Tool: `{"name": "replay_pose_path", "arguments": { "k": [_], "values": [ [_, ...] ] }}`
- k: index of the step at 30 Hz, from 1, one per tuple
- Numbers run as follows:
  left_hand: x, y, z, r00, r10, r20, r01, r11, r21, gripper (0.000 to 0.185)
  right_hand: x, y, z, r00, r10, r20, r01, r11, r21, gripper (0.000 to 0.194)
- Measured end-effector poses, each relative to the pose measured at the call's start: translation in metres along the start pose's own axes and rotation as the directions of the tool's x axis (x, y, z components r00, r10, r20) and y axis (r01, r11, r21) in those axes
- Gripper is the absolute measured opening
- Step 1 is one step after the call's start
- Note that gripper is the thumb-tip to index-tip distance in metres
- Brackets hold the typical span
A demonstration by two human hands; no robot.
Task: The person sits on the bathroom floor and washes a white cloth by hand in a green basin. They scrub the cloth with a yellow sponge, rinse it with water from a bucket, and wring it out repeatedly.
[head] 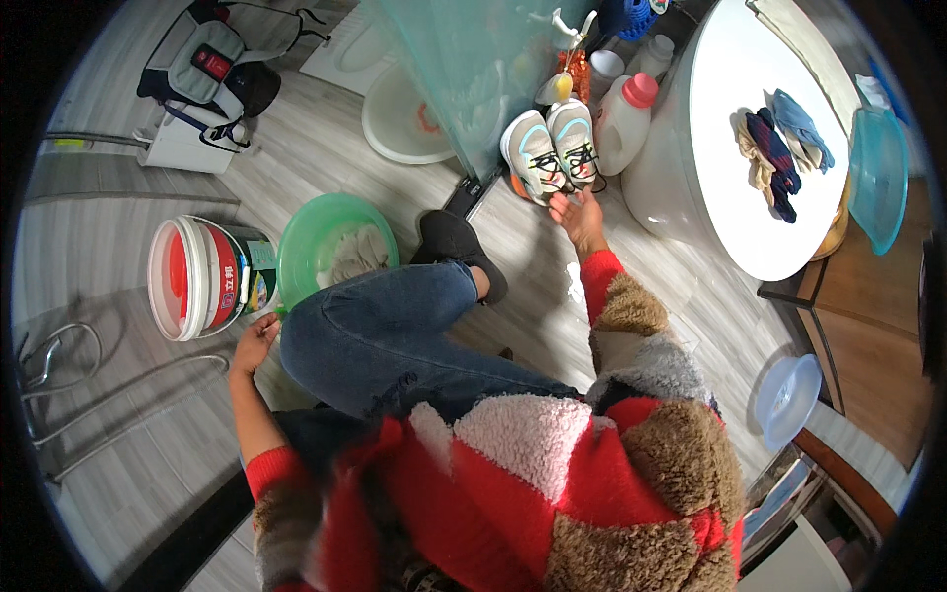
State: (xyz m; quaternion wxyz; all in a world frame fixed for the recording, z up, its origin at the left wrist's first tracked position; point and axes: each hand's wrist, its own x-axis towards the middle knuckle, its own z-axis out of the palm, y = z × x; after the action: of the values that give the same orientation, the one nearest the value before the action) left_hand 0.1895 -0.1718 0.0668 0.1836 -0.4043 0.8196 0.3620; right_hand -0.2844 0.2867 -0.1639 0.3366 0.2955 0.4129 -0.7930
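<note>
My right hand (579,220) reaches to the toes of a pair of grey sneakers (551,152) with dark laces; its fingers are spread, and whether they touch the shoes I cannot tell. My left hand (257,342) hangs at the lower side of a green plastic basin (294,244), fingers curled near a small green item; I cannot tell if it grips anything. In that basin lies a pale wet cloth (361,251). Beside it a paint bucket (214,277) with a red item inside lies tilted in view.
A glass panel (473,81) rises behind a white basin (399,122). A bottle with a pink cap (625,122) stands by a large white tub or appliance with a round top (740,214), small garments (773,163) on it. A pale blue basin (788,399) is at right.
</note>
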Motion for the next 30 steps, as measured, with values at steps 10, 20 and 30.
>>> {"name": "replay_pose_path", "arguments": {
  "k": [10, 20, 30],
  "values": [
    [-0.011, 0.013, -0.005, 0.994, 0.082, -0.075, -0.082, 0.997, -0.001, 0.046, -0.054, 0.054, -0.048, 0.952, 0.278, -0.125, -0.301, 0.794, -0.528, 0.027],
    [-0.029, 0.027, -0.012, 0.988, 0.079, -0.135, -0.068, 0.994, 0.081, 0.045, -0.073, 0.038, -0.034, 0.978, 0.198, -0.061, -0.184, 0.694, -0.696, 0.021],
    [-0.032, 0.025, -0.013, 0.986, 0.112, -0.127, -0.109, 0.993, 0.034, 0.045, -0.042, 0.036, -0.047, 0.996, -0.073, 0.046, 0.069, 0.343, -0.937, 0.022]
  ]
}}
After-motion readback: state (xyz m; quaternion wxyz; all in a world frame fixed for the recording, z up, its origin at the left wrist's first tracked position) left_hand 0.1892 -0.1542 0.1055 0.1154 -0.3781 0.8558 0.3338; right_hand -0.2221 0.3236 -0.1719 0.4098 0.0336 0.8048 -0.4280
